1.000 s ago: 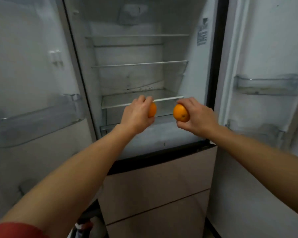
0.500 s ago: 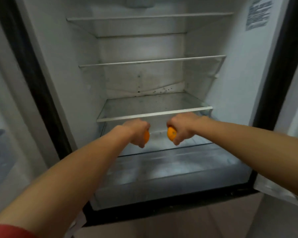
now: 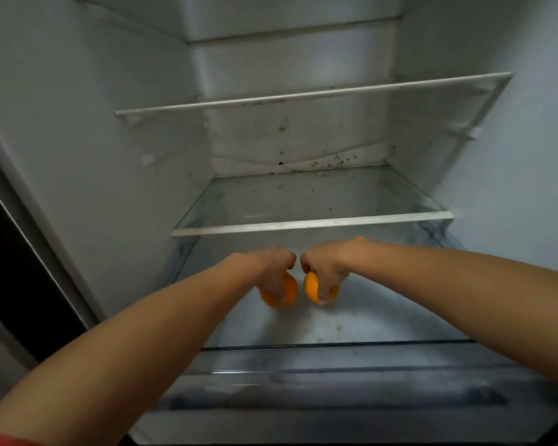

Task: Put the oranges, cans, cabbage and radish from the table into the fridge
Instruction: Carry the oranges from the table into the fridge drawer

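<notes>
Left orange (image 3: pixel 279 292): bright orange, plain skin. Right orange (image 3: pixel 313 289): same bright orange, a paler sheen on its near side. Fridge (image 3: pixel 87 162) lining: pale grey-white, bluish in shadow. Back wall (image 3: pixel 298 136): off-white, peppered with small black specks along its lower edge. Lower glass shelf (image 3: pixel 313 201): clear, faintly green-grey, scattered dark spots, white front trim. Upper shelf (image 3: pixel 303 94): white trim, grubby marks. Sleeve (image 3: pixel 4 441): red. Door seal (image 3: pixel 10 268): near black.

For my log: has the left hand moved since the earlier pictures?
Yes. The left hand went down, from level with the lower glass shelf to below its front edge.
</notes>
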The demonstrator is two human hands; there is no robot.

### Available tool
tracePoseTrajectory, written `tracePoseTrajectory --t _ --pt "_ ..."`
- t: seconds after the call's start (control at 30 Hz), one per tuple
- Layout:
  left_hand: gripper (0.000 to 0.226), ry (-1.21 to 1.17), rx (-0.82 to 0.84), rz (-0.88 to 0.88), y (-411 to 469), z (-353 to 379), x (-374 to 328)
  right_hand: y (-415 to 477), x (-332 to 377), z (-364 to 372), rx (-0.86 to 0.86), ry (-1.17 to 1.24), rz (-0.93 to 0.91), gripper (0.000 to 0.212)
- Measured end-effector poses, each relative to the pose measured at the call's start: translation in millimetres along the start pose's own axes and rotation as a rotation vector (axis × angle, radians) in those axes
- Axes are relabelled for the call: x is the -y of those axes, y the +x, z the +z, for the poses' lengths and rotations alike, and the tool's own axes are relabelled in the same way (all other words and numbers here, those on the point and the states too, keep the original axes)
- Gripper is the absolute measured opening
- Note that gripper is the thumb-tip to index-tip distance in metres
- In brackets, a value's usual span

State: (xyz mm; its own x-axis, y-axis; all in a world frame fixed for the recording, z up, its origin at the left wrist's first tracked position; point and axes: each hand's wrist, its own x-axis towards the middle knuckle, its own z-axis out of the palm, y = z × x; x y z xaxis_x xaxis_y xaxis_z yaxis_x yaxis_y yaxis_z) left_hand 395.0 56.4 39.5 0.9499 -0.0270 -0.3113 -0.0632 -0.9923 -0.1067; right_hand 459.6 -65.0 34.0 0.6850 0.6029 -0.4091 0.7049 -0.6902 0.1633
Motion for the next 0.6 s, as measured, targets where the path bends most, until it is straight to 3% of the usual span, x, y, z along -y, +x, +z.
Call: tracePoseTrajectory --t 0.13,0.3,0.6 --pt "0.060 0.035 -0.050 -0.022 -16 -5 3 -17 -6 -1 -0.028 -0.002 0.056 0.087" --pt "0.050 0.043 -0.164 -0.009 -53 -6 9 -61 -3 -5 -0.149 0.132 0.114 0.077" --pt "0.032 -0.030 -0.608 -0.080 -155 0 7 -152 51 -5 -0.701 0.216 0.160 0.043"
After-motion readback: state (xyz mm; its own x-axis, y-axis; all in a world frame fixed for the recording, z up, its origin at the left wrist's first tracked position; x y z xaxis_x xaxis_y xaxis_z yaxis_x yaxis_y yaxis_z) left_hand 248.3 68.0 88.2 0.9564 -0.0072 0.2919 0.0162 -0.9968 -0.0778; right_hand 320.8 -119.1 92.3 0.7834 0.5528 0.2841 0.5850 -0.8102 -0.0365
